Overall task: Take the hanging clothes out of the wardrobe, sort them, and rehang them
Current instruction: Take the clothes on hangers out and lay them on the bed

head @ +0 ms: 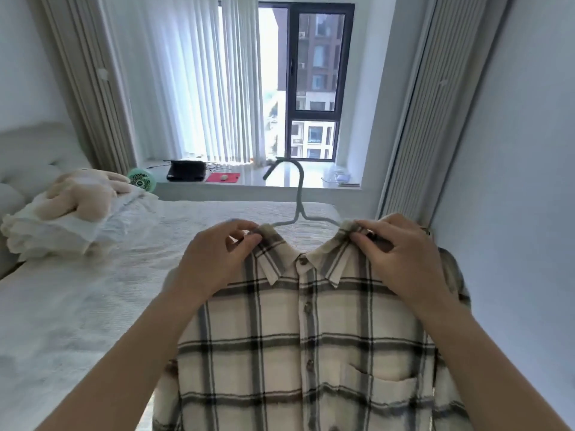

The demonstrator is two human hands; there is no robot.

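Observation:
A cream plaid shirt [311, 353] with dark stripes, buttons and a chest pocket hangs on a grey hanger [299, 194], held up in front of me over the bed. My left hand [214, 259] pinches the left side of the collar at the shoulder. My right hand [401, 256] pinches the right side of the collar. The hanger's hook rises free between my hands. The wardrobe is not in view.
A white bed [77, 290] lies to the left and ahead, with a pillow and a beige plush toy [77, 197] on it. The window sill [280, 185] holds a green fan, a laptop and a red pad. A wall [513, 181] stands close on the right.

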